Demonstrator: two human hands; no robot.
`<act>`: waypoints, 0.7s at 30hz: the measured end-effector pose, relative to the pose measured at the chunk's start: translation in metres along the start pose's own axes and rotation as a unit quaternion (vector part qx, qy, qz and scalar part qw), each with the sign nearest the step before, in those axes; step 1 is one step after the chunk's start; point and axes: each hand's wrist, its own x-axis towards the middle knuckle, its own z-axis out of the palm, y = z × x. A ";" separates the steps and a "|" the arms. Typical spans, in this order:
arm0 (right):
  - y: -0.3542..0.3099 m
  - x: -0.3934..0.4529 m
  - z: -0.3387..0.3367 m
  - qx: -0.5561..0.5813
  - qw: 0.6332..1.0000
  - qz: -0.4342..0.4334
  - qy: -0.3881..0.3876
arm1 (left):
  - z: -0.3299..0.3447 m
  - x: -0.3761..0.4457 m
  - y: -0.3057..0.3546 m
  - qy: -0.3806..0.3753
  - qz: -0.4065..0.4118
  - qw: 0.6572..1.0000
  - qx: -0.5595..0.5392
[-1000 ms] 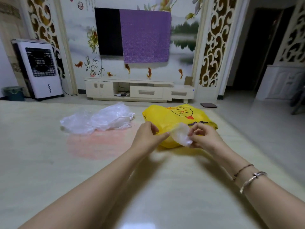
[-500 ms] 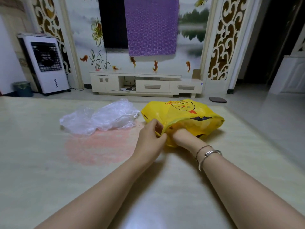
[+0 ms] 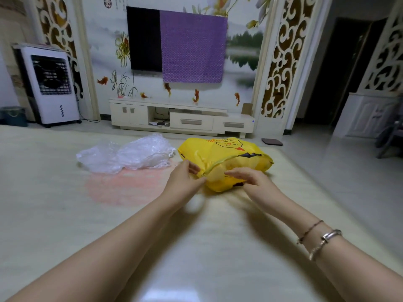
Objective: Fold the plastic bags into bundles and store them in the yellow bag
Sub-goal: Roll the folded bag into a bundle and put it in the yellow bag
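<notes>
On the table (image 3: 65, 214), one yellow bag (image 3: 229, 158): left hand (image 3: 185, 179) fingers pinch its rim, right hand (image 3: 250, 178) fingers straight.

Both bare arms reach forward, close together. The left hand (image 3: 183, 177) has its fingers (image 3: 193, 168) and thumb pinched together. The right hand (image 3: 250, 178) is flat, its fingers straight and pointing left.

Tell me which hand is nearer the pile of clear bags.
Left. The left hand grips the yellow bag's edge, just right of the clear bags; the right hand lies farther right.
</notes>
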 end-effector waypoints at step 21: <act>-0.099 0.147 0.182 -0.117 0.991 -0.055 -0.020 | -0.168 0.005 -0.092 0.116 -0.196 0.955 -0.193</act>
